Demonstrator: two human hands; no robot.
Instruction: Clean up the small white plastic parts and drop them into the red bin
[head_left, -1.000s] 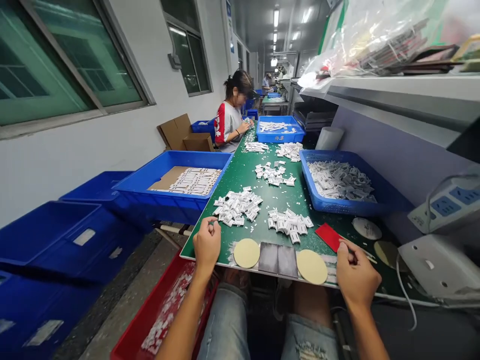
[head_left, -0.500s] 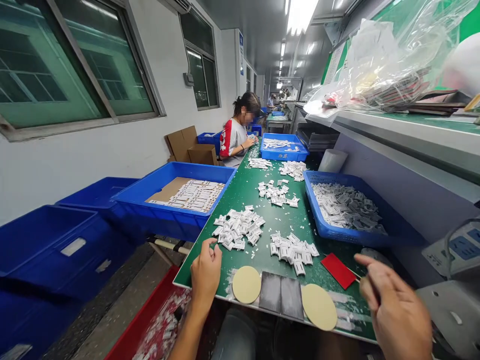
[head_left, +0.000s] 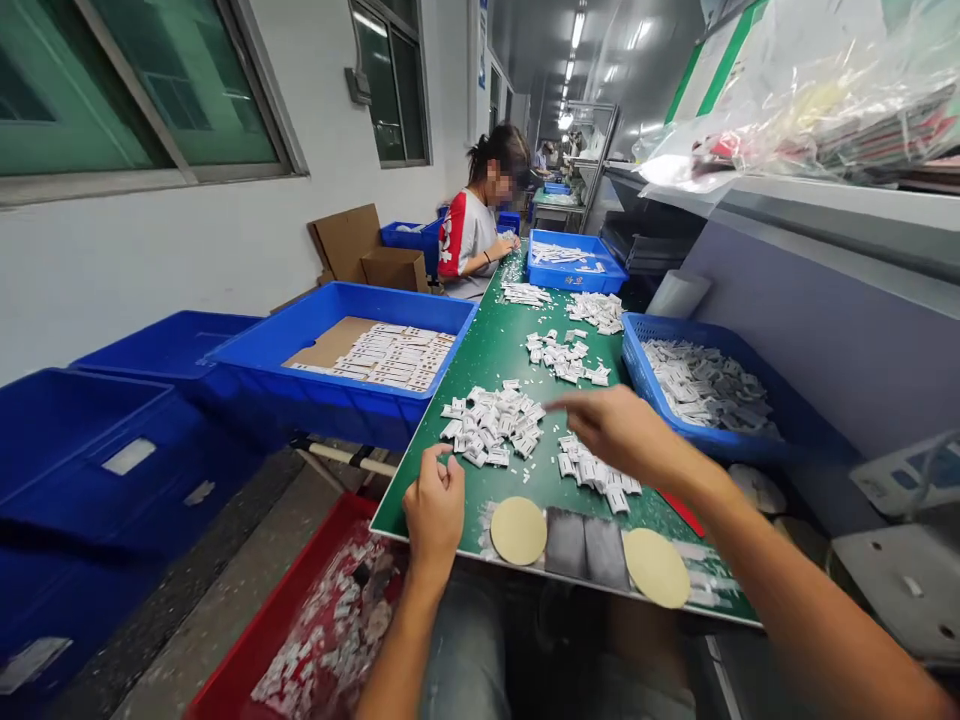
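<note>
My left hand (head_left: 436, 502) rests at the near left edge of the green table, its fingers curled in; whatever may be inside them is hidden. Just beyond it lies a heap of small white plastic pieces (head_left: 491, 425). Over the table my right hand (head_left: 619, 425) reaches left, index finger stretched toward that heap and nothing visible in it. Beneath this hand is a second heap of white pieces (head_left: 596, 475), partly covered. A red flat piece (head_left: 684, 512) shows partly behind my right forearm. Two round yellow discs (head_left: 518, 531) flank dark grey pads (head_left: 586, 549) at the front edge.
A blue basket (head_left: 634, 350) of white pieces stands right; a blue tray (head_left: 577, 283) stands farther back. Left of the table is a blue bin (head_left: 315, 385) with flat strips. Below, a red bin (head_left: 247, 625) holds scraps. Another person (head_left: 480, 225) works at the far left side.
My right hand has swung from the right side, by the red piece, leftward and forward over the heaps. My left hand keeps its place at the table edge. The camera view has shifted.
</note>
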